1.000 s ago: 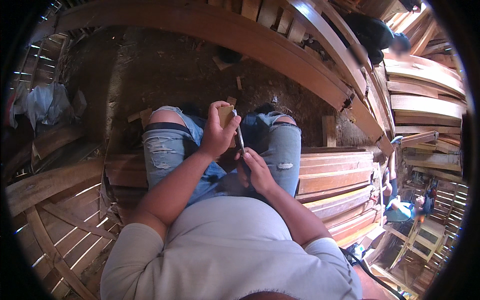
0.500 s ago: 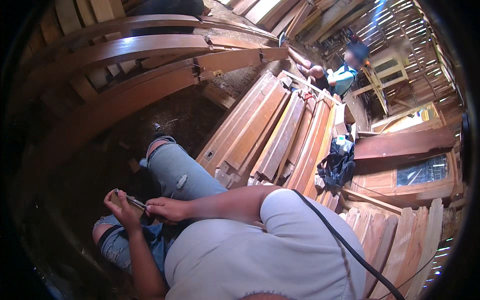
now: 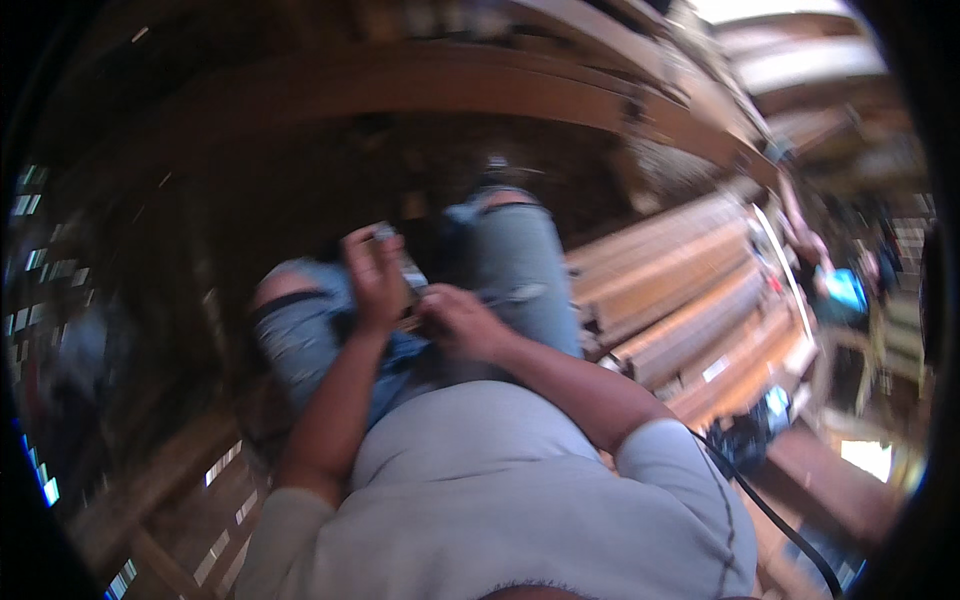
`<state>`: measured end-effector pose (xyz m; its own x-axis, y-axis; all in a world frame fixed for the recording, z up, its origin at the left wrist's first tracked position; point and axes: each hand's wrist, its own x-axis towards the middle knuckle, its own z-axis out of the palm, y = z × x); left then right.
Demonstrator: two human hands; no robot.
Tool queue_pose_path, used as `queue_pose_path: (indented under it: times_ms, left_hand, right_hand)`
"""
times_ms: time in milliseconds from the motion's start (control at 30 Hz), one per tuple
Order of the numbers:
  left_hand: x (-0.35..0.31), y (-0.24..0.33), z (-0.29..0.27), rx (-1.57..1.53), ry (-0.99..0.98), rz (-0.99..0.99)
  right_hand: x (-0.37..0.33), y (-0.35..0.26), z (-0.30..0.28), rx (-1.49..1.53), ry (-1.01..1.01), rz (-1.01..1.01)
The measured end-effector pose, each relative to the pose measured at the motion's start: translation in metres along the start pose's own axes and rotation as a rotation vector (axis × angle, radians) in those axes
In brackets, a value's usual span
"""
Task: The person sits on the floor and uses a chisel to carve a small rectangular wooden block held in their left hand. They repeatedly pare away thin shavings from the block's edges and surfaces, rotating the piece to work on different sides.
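Observation:
Above my lap, my left hand (image 3: 374, 280) is closed around a small flat object (image 3: 412, 276), its fingers raised along one side. The object shows a pale grey strip; motion blur hides its exact kind. My right hand (image 3: 460, 320) is closed at the object's near end, the fingertips pinching it close to the left hand. Both hands sit between my bent knees in torn blue jeans (image 3: 518, 270).
Long brown timber beams (image 3: 480, 90) curve across the far side. Stacked planks (image 3: 680, 280) lie to my right, with a dark bag (image 3: 745, 430) beside them. A black cable (image 3: 770, 520) runs past my right shoulder. A person in light blue (image 3: 845, 288) is at the far right.
My view has swung left, so hands, knees and planks appear farther right and blurred. Both hands still hold the small flat object.

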<state>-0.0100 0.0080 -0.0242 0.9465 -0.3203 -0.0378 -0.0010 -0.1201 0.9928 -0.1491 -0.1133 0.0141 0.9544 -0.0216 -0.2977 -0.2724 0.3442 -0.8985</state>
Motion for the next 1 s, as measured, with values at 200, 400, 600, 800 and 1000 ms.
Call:
queue_pose_path:
  times_ms: [200, 400, 600, 800, 1000]
  left_hand:
    - [0.006, 0.024, 0.009, -0.046, 0.016, 0.049]
    - [0.008, 0.027, 0.008, -0.020, 0.035, 0.042]
    - [0.012, 0.028, 0.008, -0.066, 0.030, 0.061]
    - [0.013, 0.016, 0.008, -0.087, -0.001, 0.021]
    - [0.011, 0.024, 0.006, -0.089, -0.007, 0.027]
  right_hand:
    - [-0.005, -0.012, -0.013, 0.138, -0.045, 0.169]
    - [-0.005, -0.018, -0.014, 0.091, -0.057, 0.164]
    - [-0.005, -0.022, -0.013, 0.134, -0.062, 0.210]
    - [-0.005, -0.017, -0.016, 0.164, -0.049, 0.230]
    - [-0.002, -0.018, -0.015, 0.113, -0.073, 0.199]
